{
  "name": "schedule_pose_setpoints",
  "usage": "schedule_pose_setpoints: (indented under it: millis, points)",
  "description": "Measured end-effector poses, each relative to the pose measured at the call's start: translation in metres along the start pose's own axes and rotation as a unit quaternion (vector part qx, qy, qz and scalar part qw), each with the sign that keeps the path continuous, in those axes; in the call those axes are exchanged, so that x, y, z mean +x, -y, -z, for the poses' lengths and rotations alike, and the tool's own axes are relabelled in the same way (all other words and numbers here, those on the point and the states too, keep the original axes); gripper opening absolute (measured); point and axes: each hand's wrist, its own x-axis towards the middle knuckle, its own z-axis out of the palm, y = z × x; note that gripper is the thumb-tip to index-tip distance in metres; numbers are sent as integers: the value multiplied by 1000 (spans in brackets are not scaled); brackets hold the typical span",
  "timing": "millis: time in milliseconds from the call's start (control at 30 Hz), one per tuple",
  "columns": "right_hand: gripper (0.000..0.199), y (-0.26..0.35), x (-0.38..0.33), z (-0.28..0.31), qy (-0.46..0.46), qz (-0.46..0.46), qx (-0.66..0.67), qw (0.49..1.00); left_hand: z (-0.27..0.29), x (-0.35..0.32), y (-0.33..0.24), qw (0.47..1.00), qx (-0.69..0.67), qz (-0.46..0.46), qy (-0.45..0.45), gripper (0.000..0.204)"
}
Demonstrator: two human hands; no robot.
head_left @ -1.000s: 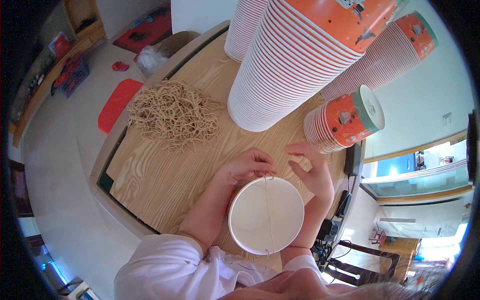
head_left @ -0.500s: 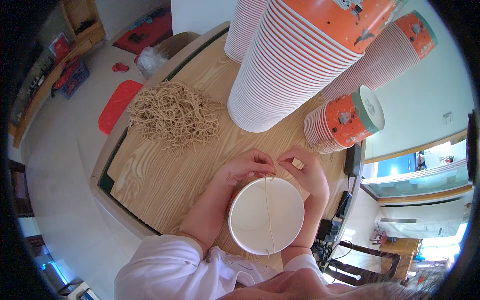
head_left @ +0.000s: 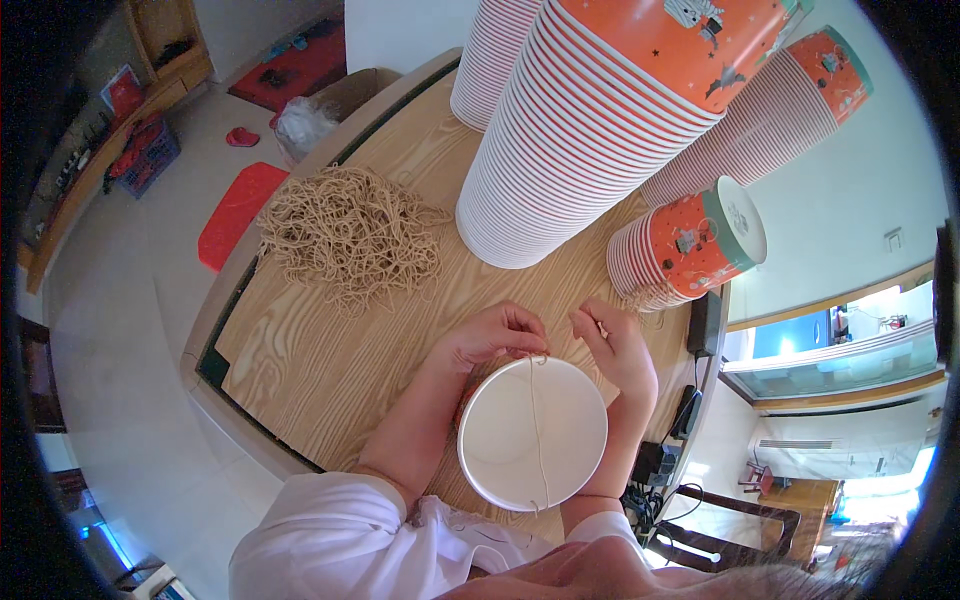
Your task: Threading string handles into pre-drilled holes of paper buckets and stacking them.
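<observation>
Indoors — left hand [head_left: 490, 335] pinching cord [head_left: 538, 420] at cup [head_left: 500, 430], right hand [head_left: 622, 352] closed — wood-grain table [head_left: 300, 370], pale floor [head_left: 140, 370].

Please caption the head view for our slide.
Left hand at a paper cup, right hand nearby, cord across the opening.
</observation>
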Motion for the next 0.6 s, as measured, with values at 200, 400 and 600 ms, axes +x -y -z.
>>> schedule_pose_setpoints:
  millis: [200,400,600]
  points:
    - [8,-5,0,-1,-44,18,51,998,-10,-3,-3,999,-28,8,-47,9]
    - [22,7,6,-3,19,132,42,990,-4,-2,-2,998,-22,18,-47,12]
    - [11,3,3,-2,53,38,42,997,-1,0,-2,999,-24,23,-20,12]
